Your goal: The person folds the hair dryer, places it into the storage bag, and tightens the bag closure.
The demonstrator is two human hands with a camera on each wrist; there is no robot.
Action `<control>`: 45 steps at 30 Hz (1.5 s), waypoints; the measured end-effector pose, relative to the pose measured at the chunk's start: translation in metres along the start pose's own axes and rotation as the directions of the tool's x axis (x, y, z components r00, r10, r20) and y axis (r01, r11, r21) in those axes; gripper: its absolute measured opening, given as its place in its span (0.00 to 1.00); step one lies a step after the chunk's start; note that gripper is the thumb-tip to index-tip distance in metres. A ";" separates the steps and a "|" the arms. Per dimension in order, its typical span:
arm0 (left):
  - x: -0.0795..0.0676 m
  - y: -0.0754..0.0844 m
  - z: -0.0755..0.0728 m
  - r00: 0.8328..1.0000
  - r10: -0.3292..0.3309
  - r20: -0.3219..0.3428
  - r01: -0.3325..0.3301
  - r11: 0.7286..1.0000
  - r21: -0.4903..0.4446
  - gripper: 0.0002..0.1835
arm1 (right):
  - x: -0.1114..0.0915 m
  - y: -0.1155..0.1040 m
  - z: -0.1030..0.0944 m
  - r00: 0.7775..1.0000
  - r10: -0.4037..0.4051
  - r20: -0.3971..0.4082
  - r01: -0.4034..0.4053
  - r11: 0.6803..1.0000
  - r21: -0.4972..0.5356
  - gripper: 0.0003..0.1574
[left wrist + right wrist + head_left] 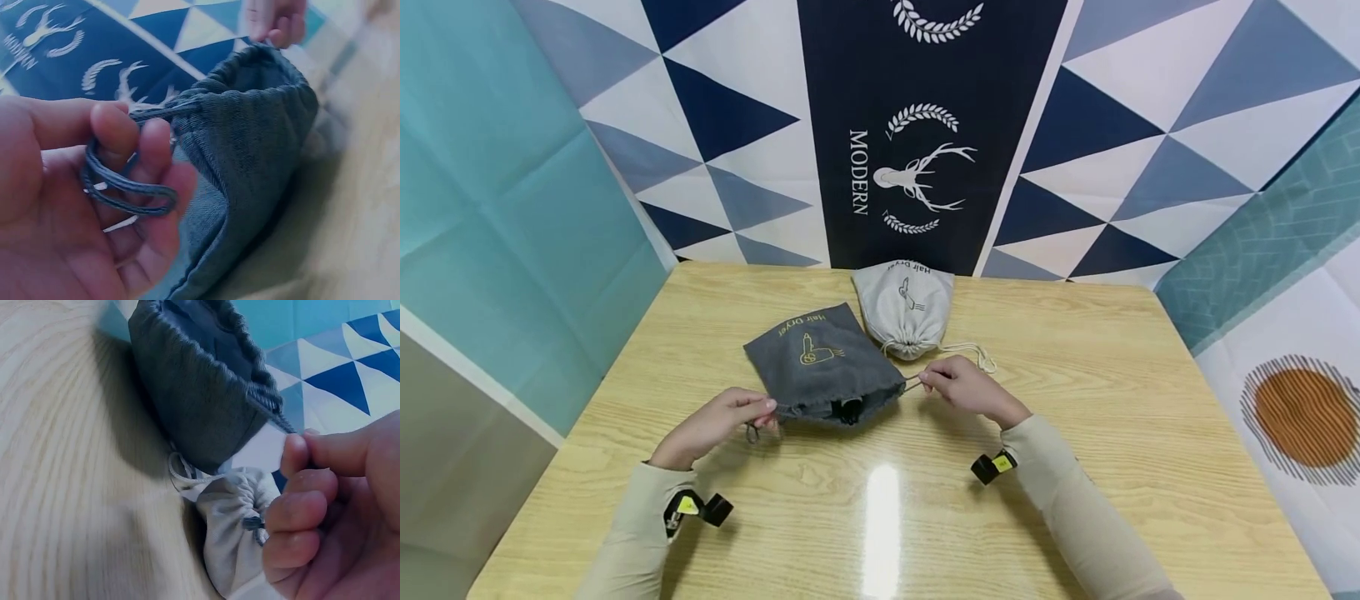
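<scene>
A dark grey drawstring bag (805, 358) printed "Hair Dryer" lies on the table, its gathered mouth partly open toward the person. Something black (848, 409) shows just inside the mouth; its kind is hidden. At the bag's left corner my left hand (730, 421) pinches the drawstring, and a loop of the cord (125, 187) hangs across its fingers in the left wrist view. My right hand (966, 386) pinches the cord on the opposite side, where it runs taut from the bag's hem (250, 394).
Behind the grey bag, a light drawstring bag (906, 304), also printed "Hair Dryer", lies cinched at the table's back edge. Its pale cord (973, 350) trails to the right. A patterned cloth (917, 167) stands behind the wooden table (1075, 375).
</scene>
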State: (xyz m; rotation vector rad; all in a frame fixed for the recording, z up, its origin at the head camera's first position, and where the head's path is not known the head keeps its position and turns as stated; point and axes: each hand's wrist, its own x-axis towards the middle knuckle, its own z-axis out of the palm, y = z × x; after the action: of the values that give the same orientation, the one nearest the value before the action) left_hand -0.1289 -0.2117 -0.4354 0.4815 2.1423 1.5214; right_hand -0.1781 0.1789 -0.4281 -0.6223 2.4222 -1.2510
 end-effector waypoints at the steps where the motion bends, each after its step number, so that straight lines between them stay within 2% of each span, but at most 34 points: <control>1: -0.002 -0.001 -0.004 0.999 0.026 -0.019 -0.027 0.999 -0.042 0.20 | 0.000 0.000 -0.002 1.000 0.000 -0.019 0.000 1.000 0.008 0.21; 3: -0.008 -0.002 -0.013 0.994 0.088 -0.064 -0.097 0.985 -0.146 0.19 | -0.002 -0.001 -0.008 0.998 0.004 -0.060 -0.003 1.000 0.022 0.22; 4: -0.011 -0.002 -0.017 0.988 0.124 -0.094 -0.142 0.968 -0.206 0.20 | -0.002 -0.001 -0.011 0.996 0.004 -0.086 -0.002 1.000 0.029 0.21; 7: -0.019 -0.002 -0.029 0.960 0.203 -0.195 -0.264 0.891 -0.369 0.22 | -0.004 -0.005 -0.023 0.986 -0.002 -0.168 0.011 0.999 0.051 0.21; 9: -0.022 -0.001 -0.033 0.943 0.211 -0.257 -0.308 0.847 -0.434 0.22 | -0.006 -0.009 -0.030 0.977 -0.024 -0.214 0.035 0.998 0.050 0.20; 11: -0.024 0.000 -0.036 0.936 0.190 -0.297 -0.317 0.821 -0.475 0.22 | -0.006 -0.011 -0.034 0.969 -0.047 -0.242 0.059 0.997 0.043 0.21; 13: -0.024 0.001 -0.036 0.935 0.161 -0.317 -0.307 0.814 -0.492 0.22 | -0.006 -0.011 -0.036 0.966 -0.073 -0.247 0.085 0.996 0.041 0.20; 17: -0.023 0.001 -0.033 0.934 0.118 -0.337 -0.282 0.821 -0.496 0.23 | -0.007 -0.005 -0.033 0.963 -0.129 -0.237 0.139 0.990 0.026 0.21; 20: -0.022 0.002 -0.030 0.918 0.101 -0.383 -0.295 0.821 -0.490 0.24 | -0.010 0.000 -0.031 0.957 -0.163 -0.242 0.176 0.984 0.035 0.19; 24: -0.022 0.006 -0.028 0.892 0.110 -0.438 -0.341 0.799 -0.496 0.26 | -0.014 0.003 -0.031 0.945 -0.188 -0.267 0.214 0.974 0.074 0.16; 30: -0.025 0.011 -0.024 0.862 0.135 -0.489 -0.397 0.779 -0.485 0.25 | -0.020 0.000 -0.033 0.940 -0.243 -0.238 0.281 0.949 0.142 0.22; 34: -0.027 0.012 -0.021 0.836 0.149 -0.529 -0.426 0.783 -0.453 0.25 | -0.023 -0.002 -0.032 0.944 -0.245 -0.221 0.285 0.943 0.174 0.22; 36: -0.027 0.012 -0.020 0.829 0.149 -0.539 -0.437 0.775 -0.457 0.26 | -0.024 -0.003 -0.031 0.947 -0.237 -0.217 0.281 0.939 0.199 0.22; 38: -0.026 0.013 -0.018 0.830 0.151 -0.537 -0.444 0.761 -0.473 0.26 | -0.025 -0.005 -0.030 0.947 -0.247 -0.204 0.302 0.902 0.308 0.22; 39: -0.026 0.013 -0.018 0.834 0.158 -0.528 -0.449 0.750 -0.486 0.26 | -0.026 -0.007 -0.030 0.944 -0.265 -0.195 0.321 0.868 0.378 0.22; 41: -0.024 0.013 -0.017 0.847 0.189 -0.497 -0.471 0.702 -0.535 0.26 | -0.028 -0.012 -0.029 0.935 -0.304 -0.182 0.353 0.768 0.535 0.24; 42: -0.024 0.014 -0.016 0.853 0.212 -0.476 -0.482 0.670 -0.565 0.27 | -0.028 -0.015 -0.028 0.929 -0.325 -0.175 0.361 0.699 0.617 0.25; 43: -0.023 0.014 -0.016 0.858 0.243 -0.452 -0.496 0.617 -0.611 0.27 | -0.029 -0.018 -0.027 0.924 -0.345 -0.164 0.358 0.632 0.687 0.26; 45: -0.021 0.015 -0.015 0.863 0.298 -0.408 -0.505 0.479 -0.718 0.29 | -0.029 -0.024 -0.026 0.910 -0.388 -0.147 0.350 0.527 0.775 0.28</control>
State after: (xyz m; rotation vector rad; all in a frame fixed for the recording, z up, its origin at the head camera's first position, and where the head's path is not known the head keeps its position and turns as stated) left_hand -0.1199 -0.2302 -0.4138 0.4985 1.2102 2.7269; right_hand -0.1613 0.1995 -0.3914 -0.8686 1.4255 -2.2435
